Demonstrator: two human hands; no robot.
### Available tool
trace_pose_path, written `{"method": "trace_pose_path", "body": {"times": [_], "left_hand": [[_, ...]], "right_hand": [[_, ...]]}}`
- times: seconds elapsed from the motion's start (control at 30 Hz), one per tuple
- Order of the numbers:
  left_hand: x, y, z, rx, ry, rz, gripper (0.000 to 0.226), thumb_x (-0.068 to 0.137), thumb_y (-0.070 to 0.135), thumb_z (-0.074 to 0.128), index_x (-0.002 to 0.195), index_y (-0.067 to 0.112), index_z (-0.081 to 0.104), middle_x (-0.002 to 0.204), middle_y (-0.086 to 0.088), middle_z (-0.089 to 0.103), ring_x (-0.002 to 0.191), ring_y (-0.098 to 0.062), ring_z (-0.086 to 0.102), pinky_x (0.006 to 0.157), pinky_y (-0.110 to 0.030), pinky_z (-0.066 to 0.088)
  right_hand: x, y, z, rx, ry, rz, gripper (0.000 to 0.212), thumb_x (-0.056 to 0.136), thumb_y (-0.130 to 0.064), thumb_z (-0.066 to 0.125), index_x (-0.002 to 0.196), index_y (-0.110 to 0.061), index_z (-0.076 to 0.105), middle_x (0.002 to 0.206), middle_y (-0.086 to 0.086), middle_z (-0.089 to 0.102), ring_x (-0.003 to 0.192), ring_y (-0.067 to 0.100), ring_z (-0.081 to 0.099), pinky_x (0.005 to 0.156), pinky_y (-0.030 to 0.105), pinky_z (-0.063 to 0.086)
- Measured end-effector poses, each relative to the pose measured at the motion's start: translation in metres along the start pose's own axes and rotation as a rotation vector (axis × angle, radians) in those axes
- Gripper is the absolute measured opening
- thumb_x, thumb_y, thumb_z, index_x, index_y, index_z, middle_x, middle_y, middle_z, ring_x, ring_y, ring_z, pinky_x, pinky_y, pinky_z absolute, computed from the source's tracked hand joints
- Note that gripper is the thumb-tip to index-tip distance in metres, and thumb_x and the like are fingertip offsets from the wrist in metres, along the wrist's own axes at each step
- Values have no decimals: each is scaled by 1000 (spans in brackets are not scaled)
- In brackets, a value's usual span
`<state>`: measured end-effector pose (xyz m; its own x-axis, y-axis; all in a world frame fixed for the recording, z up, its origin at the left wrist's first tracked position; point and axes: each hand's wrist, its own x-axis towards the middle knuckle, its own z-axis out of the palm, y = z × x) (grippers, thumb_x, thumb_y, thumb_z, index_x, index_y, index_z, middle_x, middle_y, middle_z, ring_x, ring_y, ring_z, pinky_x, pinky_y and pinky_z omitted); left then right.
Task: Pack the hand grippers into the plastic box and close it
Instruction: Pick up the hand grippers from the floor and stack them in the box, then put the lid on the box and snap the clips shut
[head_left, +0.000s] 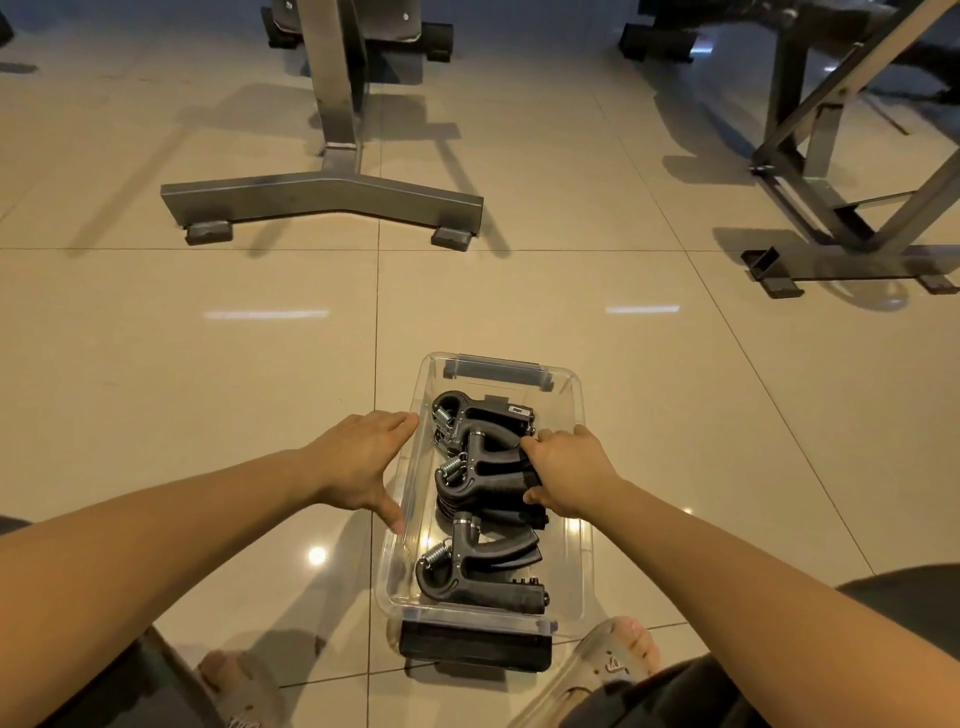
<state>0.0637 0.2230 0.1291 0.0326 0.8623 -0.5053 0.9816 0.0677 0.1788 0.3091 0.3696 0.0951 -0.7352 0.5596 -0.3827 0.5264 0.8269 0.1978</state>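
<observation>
A clear plastic box (579, 561) with black latches stands open on the tiled floor in front of me. Several black hand grippers with steel springs lie inside; one (483, 571) sits at the near end, another (467, 410) at the far end. My right hand (569, 475) reaches into the box from the right and grips the handles of the middle hand gripper (485, 470). My left hand (358, 462) rests flat against the outside of the box's left wall, fingers straight. No lid is on the box.
A grey metal bench base (322, 200) stands on the floor beyond the box, and another metal frame (852, 249) stands at the far right. My sandalled feet (618, 657) are at the near edge, the right one beside the box's near latch (475, 649).
</observation>
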Motion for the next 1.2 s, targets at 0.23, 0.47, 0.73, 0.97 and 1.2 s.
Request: {"method": "trace_pose_path", "body": {"times": [0.23, 0.47, 0.73, 0.97, 1.2], "left_hand": [[-1, 16, -7, 87, 53, -42, 145, 54, 88, 69, 159, 12, 6, 166, -11, 16, 147, -30, 29, 117, -43, 32], [3, 89, -36, -73, 329, 151, 119, 66, 76, 74, 159, 23, 21, 165, -9, 22, 142, -32, 38, 112, -47, 42], [-6, 208, -49, -121, 320, 435, 74, 81, 64, 71, 140, 23, 54, 152, -2, 40, 130, -23, 49, 105, -43, 46], [-2, 303, -10, -86, 178, 604, 65, 80, 64, 71, 131, 25, 59, 136, 1, 50, 109, -19, 56, 91, -37, 50], [38, 382, 64, -68, 2, 647, 63, 80, 59, 71, 132, 26, 58, 128, 4, 56, 101, -16, 57, 87, -35, 50]], "right_hand": [[-27, 14, -28, 320, 57, 150, 66, 89, -50, 67, 142, -17, 45, 133, 6, 54, 115, 28, 59, 92, 43, 53], [-115, 53, -59, 495, 231, 508, 60, 90, -48, 67, 139, -18, 51, 131, 2, 56, 112, 25, 60, 88, 41, 53], [-277, 77, -54, 609, 200, 973, 54, 86, -47, 73, 129, -16, 58, 125, 1, 62, 109, 23, 60, 82, 36, 49], [-367, 70, 3, 762, 150, 1248, 50, 84, -42, 75, 122, -14, 61, 114, 2, 64, 95, 20, 57, 79, 35, 50], [-440, 55, 117, 955, 34, 1536, 46, 86, -34, 76, 121, -9, 63, 118, 11, 68, 102, 28, 65, 93, 45, 53]]}}
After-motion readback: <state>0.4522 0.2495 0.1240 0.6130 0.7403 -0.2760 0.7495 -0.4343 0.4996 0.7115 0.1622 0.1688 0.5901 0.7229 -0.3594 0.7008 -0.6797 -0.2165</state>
